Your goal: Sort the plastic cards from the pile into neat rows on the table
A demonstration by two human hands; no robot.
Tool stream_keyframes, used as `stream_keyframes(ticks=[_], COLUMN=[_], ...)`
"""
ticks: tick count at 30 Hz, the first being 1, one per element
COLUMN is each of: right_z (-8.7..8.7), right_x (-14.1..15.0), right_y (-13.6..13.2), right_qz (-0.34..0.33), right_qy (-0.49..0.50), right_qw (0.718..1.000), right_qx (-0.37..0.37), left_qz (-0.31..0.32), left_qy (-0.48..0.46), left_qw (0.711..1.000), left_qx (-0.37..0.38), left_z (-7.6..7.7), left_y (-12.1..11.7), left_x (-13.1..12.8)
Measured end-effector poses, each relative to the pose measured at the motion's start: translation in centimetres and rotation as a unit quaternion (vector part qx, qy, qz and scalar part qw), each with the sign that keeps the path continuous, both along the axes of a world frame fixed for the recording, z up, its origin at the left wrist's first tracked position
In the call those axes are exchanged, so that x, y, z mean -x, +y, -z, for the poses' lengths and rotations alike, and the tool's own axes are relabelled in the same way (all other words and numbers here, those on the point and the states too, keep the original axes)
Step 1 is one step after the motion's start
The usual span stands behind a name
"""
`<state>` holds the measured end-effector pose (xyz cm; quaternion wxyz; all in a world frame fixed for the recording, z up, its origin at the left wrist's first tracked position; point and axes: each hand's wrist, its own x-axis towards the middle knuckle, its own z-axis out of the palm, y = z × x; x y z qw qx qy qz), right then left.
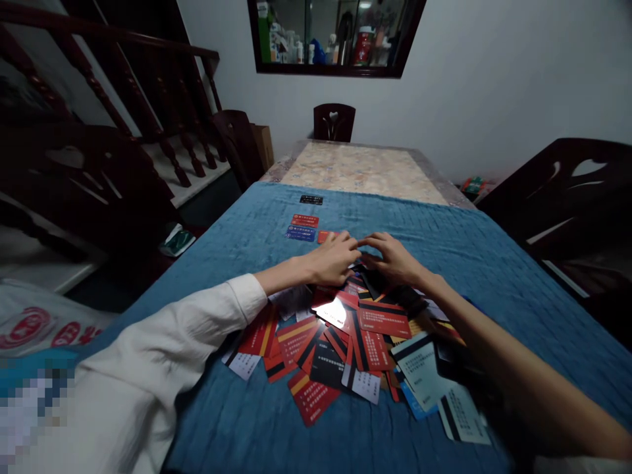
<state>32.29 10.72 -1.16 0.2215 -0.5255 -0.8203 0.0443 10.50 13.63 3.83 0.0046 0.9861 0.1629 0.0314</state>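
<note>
Head view, nearest first: pale green card (464, 416) lies at the near edge of a loose pile of cards (348, 339), mostly red, spread overlapping on the blue cloth (227, 253). Both hands work at the pile's far edge. The left hand (336, 259) is palm-down with fingers curled; whether it grips a card I cannot tell, its fingertips being hidden. The right hand (392, 259) arches opposite, fingers bent and loosely parted, fingertips close to the left's; any hold on a card is likewise unclear. The step seems to be picking through the cards, and the next move probably calls for a light pinch on one card's edge. Just beyond are an orange-red card (326, 236), a blue card (301, 234), a red card (305, 220) and, farthest, a black card (311, 199).
</note>
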Motion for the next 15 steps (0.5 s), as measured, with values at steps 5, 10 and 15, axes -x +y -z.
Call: stream_keyframes(ticks=[5, 10, 15], right_z=[-0.3, -0.6, -1.5], right_x=[-0.5, -0.7, -0.1], right_y=[-3.5, -6.9, -9.2], right_qz=[0.002, -0.005, -0.014], right_qy=[0.021, 0.038, 0.039], right_qw=[1.0, 0.999, 0.999], right_qx=[0.001, 0.011, 0.021], left_qz=[0.064, 0.096, 0.075], left_qy=[-0.027, -0.017, 0.001], left_qw=[0.997, 0.994, 0.996], left_qx=[0.021, 0.053, 0.055], left_z=[0.3, 0.9, 1.8], left_y=[-3.4, -5.7, -6.1], left_x=[-0.2, 0.0, 0.1])
